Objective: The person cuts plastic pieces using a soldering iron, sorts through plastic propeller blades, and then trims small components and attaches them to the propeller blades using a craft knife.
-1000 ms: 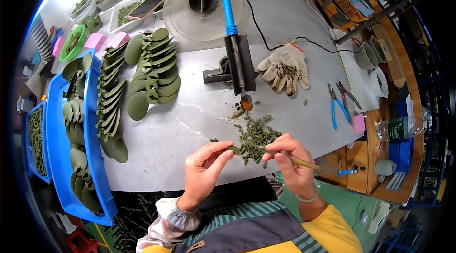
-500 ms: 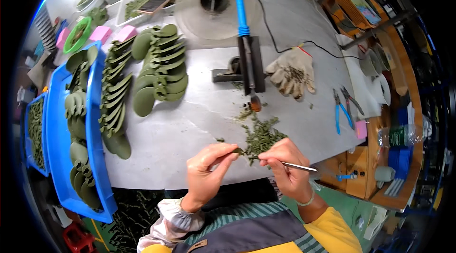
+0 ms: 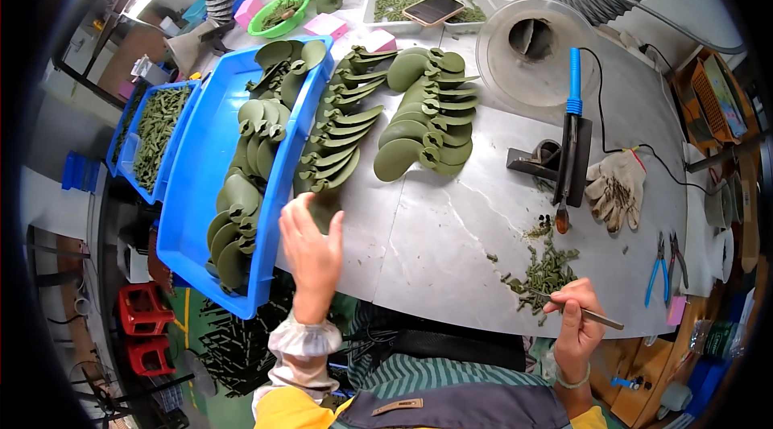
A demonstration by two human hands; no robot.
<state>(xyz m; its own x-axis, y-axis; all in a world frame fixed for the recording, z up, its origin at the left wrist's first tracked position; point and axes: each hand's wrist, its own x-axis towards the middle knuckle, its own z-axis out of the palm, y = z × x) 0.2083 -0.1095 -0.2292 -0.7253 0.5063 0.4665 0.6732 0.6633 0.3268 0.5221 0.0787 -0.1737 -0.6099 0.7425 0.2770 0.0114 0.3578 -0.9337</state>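
Observation:
My right hand point(image 3: 576, 318) pinches a slim metal hand tool point(image 3: 602, 319), its tip at a pile of small green pieces point(image 3: 547, 268) near the table's front edge. Over to the left, my left hand point(image 3: 312, 248) stretches its fingers, thumb apart, around the near end of a row of dark green propeller-shaped parts point(image 3: 340, 135). Whether it touches the nearest blade point(image 3: 324, 210) is hard to see. A second row of these parts point(image 3: 427, 119) lies to the right of that one.
A blue tray point(image 3: 193, 212) holds more propeller-shaped parts at left. A blue-handled heated tool point(image 3: 575, 83) rests on a dark stand point(image 3: 531, 159). Beside it lie a stained glove point(image 3: 617, 187) and pliers point(image 3: 658, 268). A phone point(image 3: 433, 9) sits on clear boxes behind.
My left hand has left the green pile and moved left to the row of parts. My right hand keeps the metal tool near the pile. The view has swung left.

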